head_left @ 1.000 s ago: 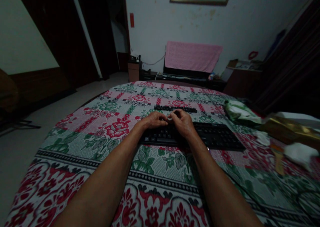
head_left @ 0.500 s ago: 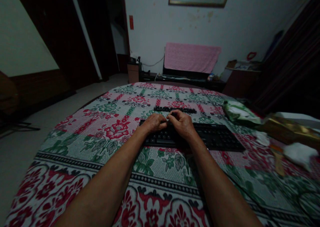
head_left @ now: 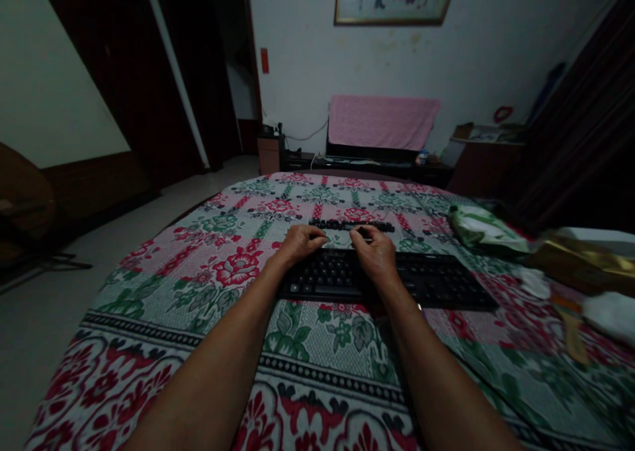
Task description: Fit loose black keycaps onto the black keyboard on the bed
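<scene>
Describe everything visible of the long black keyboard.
The long black rectangular keyboard, seemingly plastic, lies flat, keys up, on the red, green and white floral cloth. Rows of dark keys show left and right. The bare right hand hides part of its middle; the left hand overlaps its far left corner. Contact is unclear.

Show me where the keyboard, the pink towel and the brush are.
Keyboard point(head_left: 430, 279), head view: top face, right of middle.
Pink towel point(head_left: 384, 122), head view: middle of its front.
Brush point(head_left: 574, 336), head view: on its handle.
</scene>
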A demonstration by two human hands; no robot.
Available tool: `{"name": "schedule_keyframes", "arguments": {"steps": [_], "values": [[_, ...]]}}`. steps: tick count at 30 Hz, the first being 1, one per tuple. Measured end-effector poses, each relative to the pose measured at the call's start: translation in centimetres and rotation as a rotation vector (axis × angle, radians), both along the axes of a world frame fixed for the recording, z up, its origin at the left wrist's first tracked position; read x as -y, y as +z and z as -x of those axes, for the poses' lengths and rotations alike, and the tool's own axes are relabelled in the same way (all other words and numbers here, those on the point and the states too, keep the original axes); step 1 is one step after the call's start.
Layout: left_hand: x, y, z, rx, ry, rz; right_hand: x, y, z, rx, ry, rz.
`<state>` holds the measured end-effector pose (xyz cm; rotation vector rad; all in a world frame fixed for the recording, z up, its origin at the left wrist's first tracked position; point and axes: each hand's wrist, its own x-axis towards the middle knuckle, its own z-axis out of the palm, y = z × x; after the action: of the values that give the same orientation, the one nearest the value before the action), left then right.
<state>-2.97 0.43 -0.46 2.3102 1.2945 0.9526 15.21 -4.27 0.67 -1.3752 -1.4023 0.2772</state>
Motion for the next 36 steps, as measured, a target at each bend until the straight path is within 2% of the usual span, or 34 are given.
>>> {"name": "schedule_keyframes", "arguments": {"steps": [2,5,8,14,25,31,36], "values": [[-0.9,0.0,0.8,0.006,0.136,0.048,0.1,-0.1,0.2,0.008,0.014,-0.001],[-2.2,-0.1,1.7,-0.092,0.296,0.084,0.1,-0.2,0.6,0.023,0.042,0.012],[-3.4,-0.4,2.1,-0.226,0.377,0.117,0.3,-0.4,0.9,0.048,0.067,0.049],[-4.0,0.1,2.6,-0.403,0.356,0.188,0.5,-0.5,1.0,0.083,0.084,0.044],[-3.8,0.0,4.3,-0.375,0.296,0.254,0.5,-0.5,1.2,0.069,0.112,0.039],[-3.8,0.2,3.7,-0.451,0.333,0.190,0.5,-0.7,1.2,0.080,0.114,0.025],[-4.2,1.0,3.3,-0.501,0.321,0.230,0.5,-0.6,1.1,0.083,0.117,0.004]]}}
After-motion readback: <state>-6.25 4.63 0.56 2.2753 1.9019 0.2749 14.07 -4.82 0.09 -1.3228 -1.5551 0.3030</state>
